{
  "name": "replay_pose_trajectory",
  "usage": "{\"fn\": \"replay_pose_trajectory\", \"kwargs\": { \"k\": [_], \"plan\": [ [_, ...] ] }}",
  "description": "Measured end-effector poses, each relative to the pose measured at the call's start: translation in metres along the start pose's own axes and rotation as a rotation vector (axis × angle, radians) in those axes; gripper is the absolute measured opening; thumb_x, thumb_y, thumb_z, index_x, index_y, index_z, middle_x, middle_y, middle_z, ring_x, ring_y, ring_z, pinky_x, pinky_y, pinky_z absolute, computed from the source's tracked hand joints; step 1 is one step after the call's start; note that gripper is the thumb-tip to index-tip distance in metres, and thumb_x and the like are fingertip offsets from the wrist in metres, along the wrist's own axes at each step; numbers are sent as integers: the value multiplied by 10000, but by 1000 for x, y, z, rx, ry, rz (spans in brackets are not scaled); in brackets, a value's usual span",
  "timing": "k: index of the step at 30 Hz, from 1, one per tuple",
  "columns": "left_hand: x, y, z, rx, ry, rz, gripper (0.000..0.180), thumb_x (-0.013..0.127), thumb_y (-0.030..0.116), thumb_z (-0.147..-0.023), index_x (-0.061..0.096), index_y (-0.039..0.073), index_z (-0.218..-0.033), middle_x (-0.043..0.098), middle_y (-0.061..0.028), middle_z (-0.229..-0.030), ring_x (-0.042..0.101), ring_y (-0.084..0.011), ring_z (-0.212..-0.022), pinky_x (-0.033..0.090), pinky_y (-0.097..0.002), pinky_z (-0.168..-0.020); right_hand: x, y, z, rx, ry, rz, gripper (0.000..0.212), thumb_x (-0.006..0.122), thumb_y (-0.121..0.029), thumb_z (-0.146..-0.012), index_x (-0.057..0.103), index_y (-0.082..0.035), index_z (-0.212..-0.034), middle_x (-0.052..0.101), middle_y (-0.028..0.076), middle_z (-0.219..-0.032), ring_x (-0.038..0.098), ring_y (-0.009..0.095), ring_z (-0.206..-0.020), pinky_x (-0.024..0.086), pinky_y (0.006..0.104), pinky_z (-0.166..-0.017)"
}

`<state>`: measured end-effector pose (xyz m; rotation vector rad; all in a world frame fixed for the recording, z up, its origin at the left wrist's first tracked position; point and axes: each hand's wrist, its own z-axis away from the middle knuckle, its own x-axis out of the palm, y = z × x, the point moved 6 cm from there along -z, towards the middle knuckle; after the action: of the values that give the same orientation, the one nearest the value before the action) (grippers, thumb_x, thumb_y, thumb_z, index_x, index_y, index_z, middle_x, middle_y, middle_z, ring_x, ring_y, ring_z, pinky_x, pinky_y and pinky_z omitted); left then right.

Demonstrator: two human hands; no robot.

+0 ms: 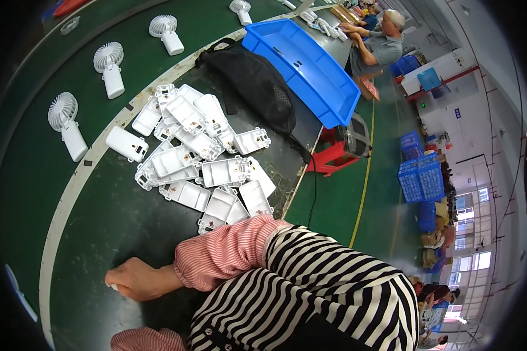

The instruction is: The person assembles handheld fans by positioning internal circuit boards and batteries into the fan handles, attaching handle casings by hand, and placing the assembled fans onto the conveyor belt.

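My right hand is closed in a fist low over the dark green work surface. A small white bit shows at its fingers, too little of it to name. Only the pink striped sleeve of my left arm shows at the lower edge; the left hand itself is out of the picture. Beyond my right forearm lies a loose heap of white plastic casing halves, many with their hollow side up and small metal contacts inside. One casing rests apart at the heap's left, smooth side up.
White handheld fans lie in a row past a pale strip. A black mesh bag and a blue tray are beyond the heap. A red stool stands beside the table; another person sits farther off.
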<state>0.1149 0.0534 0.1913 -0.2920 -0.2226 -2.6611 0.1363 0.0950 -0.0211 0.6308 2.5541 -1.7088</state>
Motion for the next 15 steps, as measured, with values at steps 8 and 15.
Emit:
{"fn": "replay_pose_trajectory", "kwargs": {
  "k": [8,15],
  "plan": [
    [57,2,-98,-180,-421,39,150,441,211,-862,493,72,-884,545,-96,-932,546,-213,-880,412,-370,-728,1,8,1,-14,10,-12,180,485,43,-660,486,-33,-823,522,115,-610,535,326,-548,418,409,-473],
    [112,-26,-107,-348,-813,123,184,424,203,-877,483,45,-950,521,-100,-1010,517,-215,-946,393,-370,-789,2,-4,-1,-20,19,2,174,485,42,-676,490,-34,-833,500,100,-598,525,305,-533,412,391,-468]
  ]
}}
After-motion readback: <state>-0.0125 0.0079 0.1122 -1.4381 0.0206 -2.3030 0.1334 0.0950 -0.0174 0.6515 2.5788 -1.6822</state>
